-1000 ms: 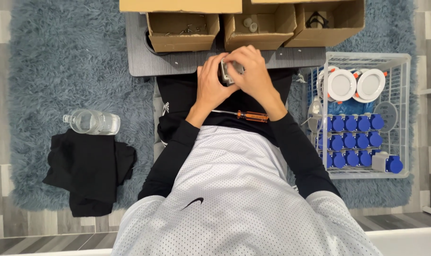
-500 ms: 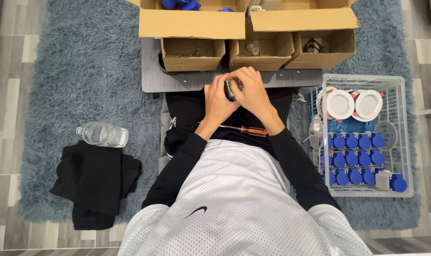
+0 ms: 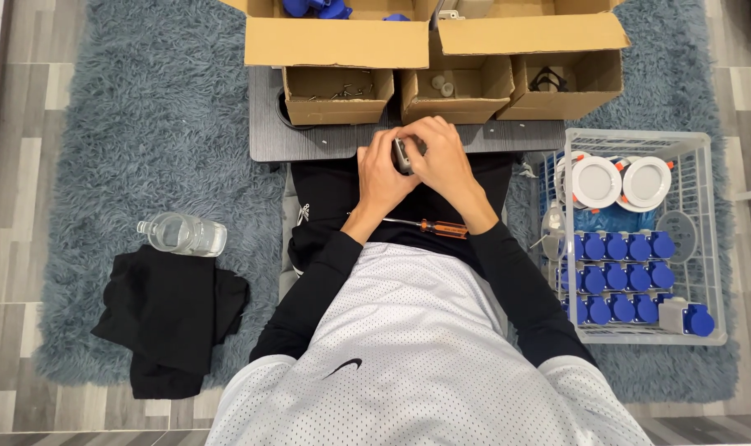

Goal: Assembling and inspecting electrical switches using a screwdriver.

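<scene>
A small grey metallic part is clasped between the left hand and the right hand, just above the near edge of the dark grey board. Both hands are closed around it; only its left edge is seen between the fingers. An orange-handled screwdriver is laid across the lap, near the wrists. A white wire basket is set at the right.

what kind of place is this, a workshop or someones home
Probably a room at home used for small assembly work: the person sits on a shaggy blue rug over a plank floor, with open cardboard boxes of small parts ahead and a white wire basket of blue parts alongside.
</scene>
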